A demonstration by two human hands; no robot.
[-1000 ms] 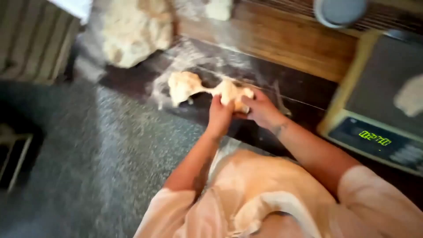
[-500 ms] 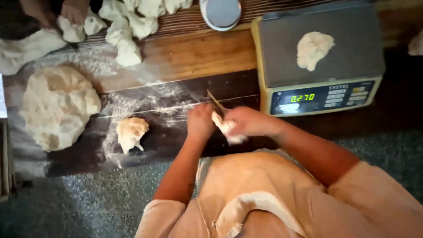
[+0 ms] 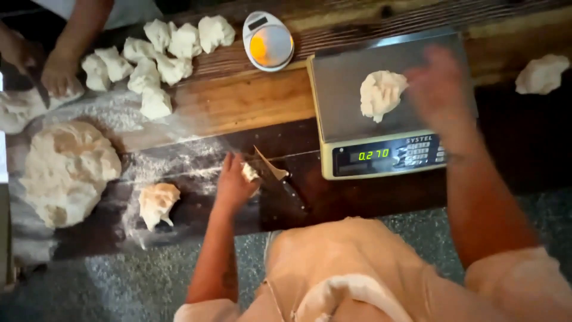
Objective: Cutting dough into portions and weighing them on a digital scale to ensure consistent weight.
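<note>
At frame centre the left hand (image 3: pixel 233 186) fingers close on a small dough scrap (image 3: pixel 249 172), while the blurred right hand (image 3: pixel 438 89), fingers loosely spread, hovers just right of the dough lump (image 3: pixel 381 93) on the scale (image 3: pixel 357 113).

Large rough mound of pale dough (image 3: pixel 67 173) far left on floured dark wooden worktop (image 3: pixel 196 158). Smaller torn dough lump (image 3: pixel 158 204) just right of mound. Cluster of white portioned dough pieces (image 3: pixel 156 56) at back left on lighter wood plank (image 3: pixel 250 98). Round white kitchen timer with orange face (image 3: pixel 269 42) behind plank. Lone dough ball (image 3: pixel 541 74) at far right edge. Co-worker's hand (image 3: pixel 58 74) at top left, resting on flattened dough piece (image 3: pixel 24 107). Grey speckled floor (image 3: pixel 137 280) below worktop.
</note>
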